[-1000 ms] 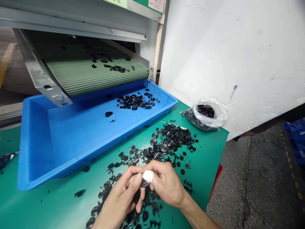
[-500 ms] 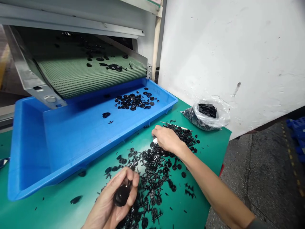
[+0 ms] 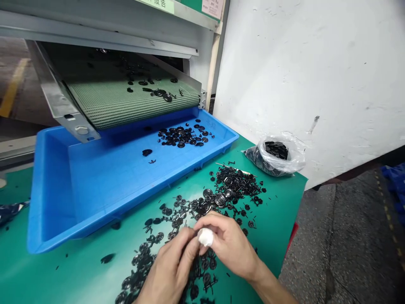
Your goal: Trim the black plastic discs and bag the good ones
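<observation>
The left hand [image 3: 169, 270] and right hand [image 3: 229, 249], one finger wrapped in white tape [image 3: 205, 237], close together over a heap of black plastic clips [image 3: 202, 207] on the green desk [image 3: 47, 278]; I cannot tell what their grip holds. The clips look light, stiff and slippery, best taken by the round head.

Glossy black plastic fasteners [image 3: 205, 207] are scattered on a smooth, sheened green tabletop [image 3: 63, 274]; matt blue plastic tray [image 3: 50, 185], ribbed woven conveyor belt [image 3: 133, 105], painted metal frame [image 3: 55, 99], thin clear plastic bag [image 3: 292, 162] seen.
</observation>
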`<state>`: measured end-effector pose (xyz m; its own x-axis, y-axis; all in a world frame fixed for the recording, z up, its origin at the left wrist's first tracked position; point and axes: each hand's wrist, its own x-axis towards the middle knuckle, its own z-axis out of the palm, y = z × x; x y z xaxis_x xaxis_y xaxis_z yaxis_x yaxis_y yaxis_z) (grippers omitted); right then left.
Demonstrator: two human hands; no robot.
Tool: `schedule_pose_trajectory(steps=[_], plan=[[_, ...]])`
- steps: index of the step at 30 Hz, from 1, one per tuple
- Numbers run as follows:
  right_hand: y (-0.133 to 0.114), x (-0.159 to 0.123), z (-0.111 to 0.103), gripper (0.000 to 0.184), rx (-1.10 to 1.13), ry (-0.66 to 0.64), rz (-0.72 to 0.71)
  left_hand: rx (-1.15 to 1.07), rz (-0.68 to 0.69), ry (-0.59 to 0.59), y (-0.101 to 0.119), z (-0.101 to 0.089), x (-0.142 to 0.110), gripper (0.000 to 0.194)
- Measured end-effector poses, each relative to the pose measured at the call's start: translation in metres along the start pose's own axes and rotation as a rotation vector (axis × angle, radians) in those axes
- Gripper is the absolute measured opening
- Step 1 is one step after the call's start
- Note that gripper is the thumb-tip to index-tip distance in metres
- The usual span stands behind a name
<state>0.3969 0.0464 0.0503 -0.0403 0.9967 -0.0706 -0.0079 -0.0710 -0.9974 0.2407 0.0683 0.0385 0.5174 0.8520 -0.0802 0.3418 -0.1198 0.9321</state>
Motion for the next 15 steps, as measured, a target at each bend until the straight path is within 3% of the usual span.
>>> schedule_pose_trajectory(steps=[4, 8, 12, 15], plan=[[0.008, 0.000, 0.004, 0.004, 0.177, 0.101, 0.045, 0.204, 0.256, 0.028, -0.009, -0.003, -0.003, 0.021], [0.020, 0.003, -0.002, 0.020, 0.405, -0.059, 0.128, 0.330, 0.538, 0.003, -0.019, -0.008, -0.003, 0.023], [0.015, 0.004, -0.013, 0.011, 0.278, -0.104, 0.112, 0.259, 0.515, -0.017, -0.017, -0.014, -0.003, 0.020], [-0.005, 0.012, -0.032, 0.024, -0.261, -0.257, -0.081, 0.086, 0.304, -0.008, -0.010, -0.021, 0.002, 0.014]])
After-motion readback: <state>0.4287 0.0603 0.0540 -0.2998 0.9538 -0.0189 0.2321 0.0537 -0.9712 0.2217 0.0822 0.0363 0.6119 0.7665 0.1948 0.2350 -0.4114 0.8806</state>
